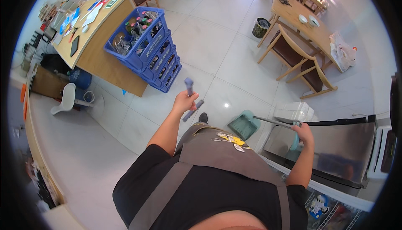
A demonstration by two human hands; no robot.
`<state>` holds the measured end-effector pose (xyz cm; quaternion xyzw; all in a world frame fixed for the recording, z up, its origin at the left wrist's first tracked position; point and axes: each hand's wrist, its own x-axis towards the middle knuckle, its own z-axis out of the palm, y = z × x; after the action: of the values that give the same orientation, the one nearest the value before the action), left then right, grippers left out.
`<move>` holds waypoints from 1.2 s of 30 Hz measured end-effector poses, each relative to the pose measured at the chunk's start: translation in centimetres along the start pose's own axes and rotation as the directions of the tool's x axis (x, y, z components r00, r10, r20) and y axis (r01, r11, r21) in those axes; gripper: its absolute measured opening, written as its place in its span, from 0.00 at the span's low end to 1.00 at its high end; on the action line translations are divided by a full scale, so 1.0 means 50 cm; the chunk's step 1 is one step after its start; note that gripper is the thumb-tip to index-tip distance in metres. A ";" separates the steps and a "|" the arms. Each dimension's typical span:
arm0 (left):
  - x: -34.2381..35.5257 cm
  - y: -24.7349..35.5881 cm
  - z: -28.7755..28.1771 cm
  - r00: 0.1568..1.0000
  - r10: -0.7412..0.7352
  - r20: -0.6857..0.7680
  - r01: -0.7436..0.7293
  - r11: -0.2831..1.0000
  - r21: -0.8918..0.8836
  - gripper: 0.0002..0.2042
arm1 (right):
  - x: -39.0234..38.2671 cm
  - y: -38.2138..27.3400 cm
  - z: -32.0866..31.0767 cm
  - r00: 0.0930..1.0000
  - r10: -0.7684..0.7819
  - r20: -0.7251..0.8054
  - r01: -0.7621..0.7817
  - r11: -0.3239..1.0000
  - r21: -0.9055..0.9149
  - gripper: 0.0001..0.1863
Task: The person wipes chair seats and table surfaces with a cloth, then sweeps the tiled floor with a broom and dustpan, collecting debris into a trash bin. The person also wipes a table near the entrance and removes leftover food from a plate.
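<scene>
My left hand point(184, 102) is closed around the grey-blue handle of a broom point(190, 97), which points up and down in front of me over the white tiled floor. Out to the right, my right hand point(303, 132) grips the teal top of a long-handled dustpan point(245, 124). Its thin metal rod runs left from that hand to the teal pan, which hangs just above the floor beside my apron. A dark shoe tip shows between the broom and the pan.
Stacked blue bottle crates point(155, 54) stand against a wooden counter point(104, 58) at upper left. A stainless appliance point(331, 150) is at my right. Wooden chairs point(299, 62), a table point(310, 25) and a dark bin point(261, 27) stand at upper right.
</scene>
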<state>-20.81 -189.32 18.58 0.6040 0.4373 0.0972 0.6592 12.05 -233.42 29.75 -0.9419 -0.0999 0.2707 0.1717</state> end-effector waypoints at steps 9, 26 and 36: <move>0.371 0.268 -0.071 0.941 -0.256 0.221 0.327 0.857 -0.399 0.20 | 0.244 0.048 0.000 0.787 0.599 -0.148 -0.244 0.522 0.817 0.22; 0.875 0.303 -0.072 0.815 -0.569 0.110 0.570 0.751 -0.334 0.08 | 0.936 -0.528 -0.164 0.938 0.342 -0.047 -0.236 0.735 0.636 0.19; 1.149 0.307 -0.132 0.792 -0.593 0.145 0.487 0.469 -0.737 0.09 | 1.204 -0.863 -0.178 0.937 0.309 -0.165 -0.082 0.650 0.755 0.18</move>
<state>15.14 -143.03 6.46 0.1034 0.5681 0.0924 0.8112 62.94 -179.14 24.50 -0.8250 0.1464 0.1693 0.5189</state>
